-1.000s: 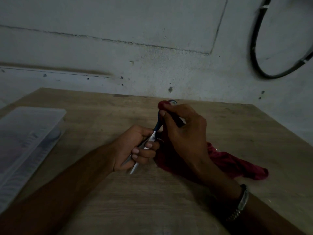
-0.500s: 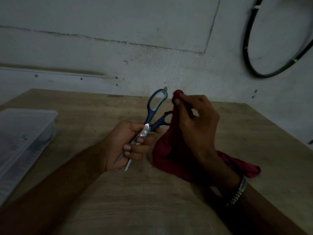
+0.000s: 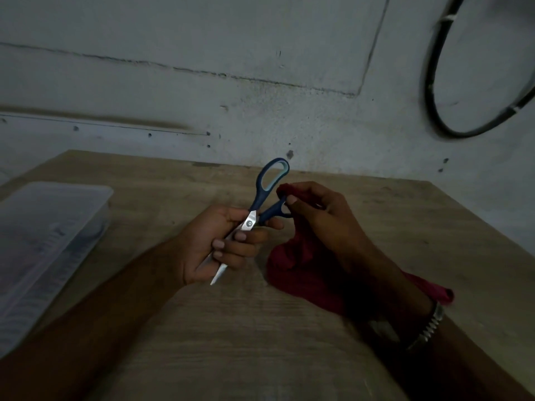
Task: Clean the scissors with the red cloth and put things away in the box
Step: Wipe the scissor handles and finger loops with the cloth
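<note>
My left hand (image 3: 214, 244) grips the scissors (image 3: 262, 201) by their steel blades, blue handles pointing up and away, blade tip poking out below my fingers. My right hand (image 3: 321, 218) holds a pinch of the red cloth (image 3: 295, 270) against the lower handle loop. The rest of the cloth hangs down onto the wooden table (image 3: 260, 342), trailing right under my wrist. A clear plastic box (image 3: 43, 241) lies at the table's left edge, well apart from both hands.
A grey concrete wall rises just behind the table's far edge. A black cable loop (image 3: 451, 111) hangs on the wall at the upper right. A metal watch band (image 3: 428, 328) is on my right wrist.
My right hand with the cloth has come off the upper handle, baring the blue loops, and now sits at the lower loop. The scissors tilted more upright.
</note>
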`<state>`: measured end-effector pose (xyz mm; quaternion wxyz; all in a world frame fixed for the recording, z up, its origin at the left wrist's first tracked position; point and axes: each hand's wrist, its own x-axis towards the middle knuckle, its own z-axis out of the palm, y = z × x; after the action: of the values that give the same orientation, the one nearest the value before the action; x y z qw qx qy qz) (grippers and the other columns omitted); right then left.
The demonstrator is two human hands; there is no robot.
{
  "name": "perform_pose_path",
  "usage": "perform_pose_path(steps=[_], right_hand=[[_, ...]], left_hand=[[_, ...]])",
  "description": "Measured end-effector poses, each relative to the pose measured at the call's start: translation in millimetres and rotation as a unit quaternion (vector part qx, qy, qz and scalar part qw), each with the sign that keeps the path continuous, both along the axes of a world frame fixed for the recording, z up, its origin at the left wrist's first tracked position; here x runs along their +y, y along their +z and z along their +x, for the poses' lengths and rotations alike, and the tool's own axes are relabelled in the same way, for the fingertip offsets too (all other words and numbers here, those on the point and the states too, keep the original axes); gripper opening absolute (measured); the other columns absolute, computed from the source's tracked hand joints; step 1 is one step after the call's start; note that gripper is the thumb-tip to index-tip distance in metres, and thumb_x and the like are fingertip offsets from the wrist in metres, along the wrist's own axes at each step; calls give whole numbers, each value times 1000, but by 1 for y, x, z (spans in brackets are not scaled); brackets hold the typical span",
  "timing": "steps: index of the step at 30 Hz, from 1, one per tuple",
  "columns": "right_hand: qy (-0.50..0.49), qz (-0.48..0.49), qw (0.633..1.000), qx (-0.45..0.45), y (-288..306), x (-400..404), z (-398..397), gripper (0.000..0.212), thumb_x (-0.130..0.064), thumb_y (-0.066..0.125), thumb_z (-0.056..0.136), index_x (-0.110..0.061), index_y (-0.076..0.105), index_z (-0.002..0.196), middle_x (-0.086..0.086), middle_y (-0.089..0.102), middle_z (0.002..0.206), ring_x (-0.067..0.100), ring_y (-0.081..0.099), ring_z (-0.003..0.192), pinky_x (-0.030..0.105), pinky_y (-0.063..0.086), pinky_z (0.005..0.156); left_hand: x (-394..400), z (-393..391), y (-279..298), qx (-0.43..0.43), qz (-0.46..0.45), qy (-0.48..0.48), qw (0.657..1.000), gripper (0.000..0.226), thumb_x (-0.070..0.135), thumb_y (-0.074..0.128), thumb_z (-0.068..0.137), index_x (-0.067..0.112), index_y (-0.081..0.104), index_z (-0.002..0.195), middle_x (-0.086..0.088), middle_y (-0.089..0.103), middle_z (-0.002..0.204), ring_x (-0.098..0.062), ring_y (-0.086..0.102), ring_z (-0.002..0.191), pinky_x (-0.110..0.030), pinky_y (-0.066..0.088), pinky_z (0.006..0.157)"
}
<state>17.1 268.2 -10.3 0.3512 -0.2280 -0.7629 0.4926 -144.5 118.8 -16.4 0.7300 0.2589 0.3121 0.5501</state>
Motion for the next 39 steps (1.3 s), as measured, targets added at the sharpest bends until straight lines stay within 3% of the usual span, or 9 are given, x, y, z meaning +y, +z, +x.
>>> perform_pose_path(steps=[3, 6, 10, 14, 18, 25, 29, 34, 39], right_hand=[[-8, -33, 999, 27, -2, 5, 1, 20, -13, 72, 101, -13, 77, 120, 0, 83, 109, 3, 77, 88, 16, 55, 72], [-43, -9, 999, 23, -2, 11, 3, 21, -15, 72, 101, -14, 79, 120, -4, 83, 107, 4, 78, 92, 22, 58, 79], [-109, 209, 970, -54, -6, 7, 5, 23, -22, 68, 102, -22, 79, 123, -7, 79, 116, 5, 74, 100, 27, 60, 92], [-141, 343, 926, -73, -11, -6, 1, 28, -15, 65, 103, -19, 76, 128, -2, 66, 123, 3, 64, 94, 14, 54, 82], [-109, 370, 920, -69, -14, -19, -6, 29, -14, 67, 102, -17, 75, 130, 0, 63, 119, 12, 67, 92, 33, 61, 80], [-33, 393, 915, -83, -18, -30, -8, 32, -14, 66, 103, -17, 73, 135, 1, 71, 111, 11, 62, 91, 27, 54, 77], [-74, 399, 912, -62, -15, -27, -9, 33, -13, 68, 102, -19, 74, 133, 3, 74, 103, 13, 63, 82, 37, 58, 70], [-155, 372, 915, -3, -14, -21, -8, 28, -15, 67, 104, -17, 75, 131, 2, 72, 98, 13, 64, 78, 34, 57, 69], [-35, 406, 912, -54, -21, -40, -10, 35, -13, 68, 101, -18, 73, 135, 2, 74, 113, 17, 69, 94, 39, 61, 78]], left_hand=[[1, 4, 9, 78, -45, 80, 993, 52, 42, 35, 103, 4, 64, 125, -3, 48, 68, -6, 34, 39, -19, 30, 34], [3, 12, 17, 215, -37, 198, 956, 49, 45, 42, 103, 6, 67, 118, -17, 70, 90, -20, 61, 58, -27, 50, 52], [8, 19, 9, 398, 6, 273, 876, 18, 19, 54, 102, 8, 67, 109, -13, 77, 98, -20, 73, 70, -29, 59, 57], [9, 19, 4, 457, 39, 299, 837, 16, 18, 58, 100, 7, 67, 108, -6, 79, 92, -24, 76, 70, -30, 61, 58], [11, 21, 6, 458, 55, 346, 817, 14, 14, 60, 99, 3, 67, 106, -9, 79, 90, -18, 74, 60, -22, 54, 50], [13, 19, 1, 473, 59, 400, 783, 14, 22, 58, 101, 13, 68, 107, -2, 78, 92, -25, 75, 60, -27, 58, 52], [12, 18, 0, 467, 86, 394, 787, 14, 21, 58, 101, 13, 68, 105, -3, 79, 89, -25, 70, 53, -26, 52, 45], [20, 23, -6, 467, 109, 421, 770, 16, 26, 57, 101, 13, 67, 102, 2, 78, 85, -19, 58, 38, -24, 42, 37], [16, 20, -9, 457, 100, 443, 765, 16, 25, 57, 101, 15, 68, 105, 1, 76, 80, -25, 66, 51, -34, 54, 44]])
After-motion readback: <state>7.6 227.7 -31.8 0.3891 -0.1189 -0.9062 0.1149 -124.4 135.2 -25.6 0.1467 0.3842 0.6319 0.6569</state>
